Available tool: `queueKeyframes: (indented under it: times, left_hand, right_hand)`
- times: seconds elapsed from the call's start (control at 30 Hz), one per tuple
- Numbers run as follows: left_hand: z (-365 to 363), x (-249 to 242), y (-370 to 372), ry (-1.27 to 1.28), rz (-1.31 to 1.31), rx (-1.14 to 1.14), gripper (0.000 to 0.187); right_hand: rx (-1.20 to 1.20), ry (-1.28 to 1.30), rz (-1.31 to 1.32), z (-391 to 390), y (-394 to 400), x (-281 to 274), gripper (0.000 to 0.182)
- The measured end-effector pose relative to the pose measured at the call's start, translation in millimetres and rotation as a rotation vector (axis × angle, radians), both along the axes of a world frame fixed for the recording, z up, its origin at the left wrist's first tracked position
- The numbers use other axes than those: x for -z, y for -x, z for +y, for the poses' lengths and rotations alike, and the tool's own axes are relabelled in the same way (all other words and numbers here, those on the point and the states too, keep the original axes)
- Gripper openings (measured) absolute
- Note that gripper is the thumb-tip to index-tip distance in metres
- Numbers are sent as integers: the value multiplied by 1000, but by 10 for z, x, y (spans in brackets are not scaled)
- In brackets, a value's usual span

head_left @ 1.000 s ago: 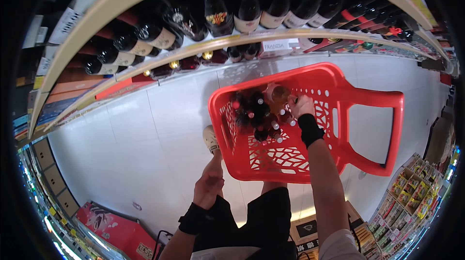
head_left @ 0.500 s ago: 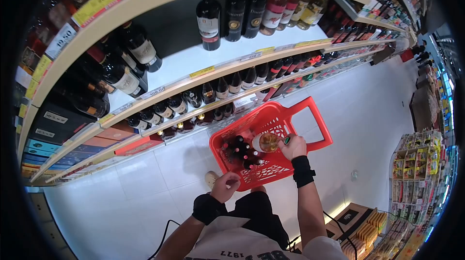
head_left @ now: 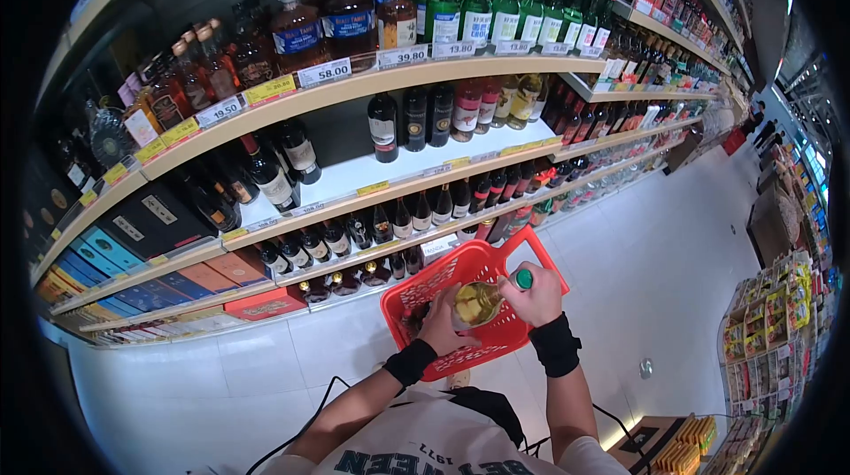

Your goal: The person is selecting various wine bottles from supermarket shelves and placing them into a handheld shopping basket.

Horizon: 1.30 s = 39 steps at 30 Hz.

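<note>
Above the red shopping basket [head_left: 427, 274], a glass bottle of pale yellow wine [head_left: 478, 302] with a green cap is tilted between my two hands. My right hand [head_left: 535, 296] is closed around its neck, the cap showing above the fingers. Against the bottle's lower body lies my left hand [head_left: 444, 326], its fingers curled round the side and partly hidden. Both wrists wear black bands. The bottles inside the basket are mostly covered by my left hand and the held bottle.
Shelves of bottles curve along the far side: dark wine bottles [head_left: 382, 127] on the middle shelf, green bottles [head_left: 506, 7] higher up. Gift boxes [head_left: 149, 218] stand at left. A snack rack [head_left: 768, 324] is at right, above the tiled floor [head_left: 620, 298].
My right hand has raised the wine bottle from the basket. My left hand has moved right from the basket's near edge onto the bottle. The view has tilted up, showing higher shelves.
</note>
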<state>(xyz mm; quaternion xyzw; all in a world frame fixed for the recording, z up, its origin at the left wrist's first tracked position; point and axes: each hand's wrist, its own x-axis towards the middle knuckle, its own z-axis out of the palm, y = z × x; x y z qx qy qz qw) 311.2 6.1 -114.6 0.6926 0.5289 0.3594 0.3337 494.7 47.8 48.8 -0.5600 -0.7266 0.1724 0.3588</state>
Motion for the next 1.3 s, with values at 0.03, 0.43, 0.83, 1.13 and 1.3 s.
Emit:
queueKeyframes:
  times: [0.03,0.43,0.83,1.13,1.3]
  left_hand:
    - [18,-45,-52,-11,1,-11,114]
    - [-279,-1030,-365,-46,-383,3,101]
    - [-287,-2045,-523,130,-736,297,99]
    - [-112,-1374,-361,77,-1001,298,106]
    - [-215,-1320,-451,82,-1085,333,109]
  right_hand:
    - [-24,-12,-9,-39,1,-126,31]
    - [-507,215,430,192,-279,-441,32]
    - [-1024,486,915,354,-371,-1056,33]
    - [-898,314,1032,287,-400,-1381,22]
    - [-861,363,1072,410,-417,-1383,21]
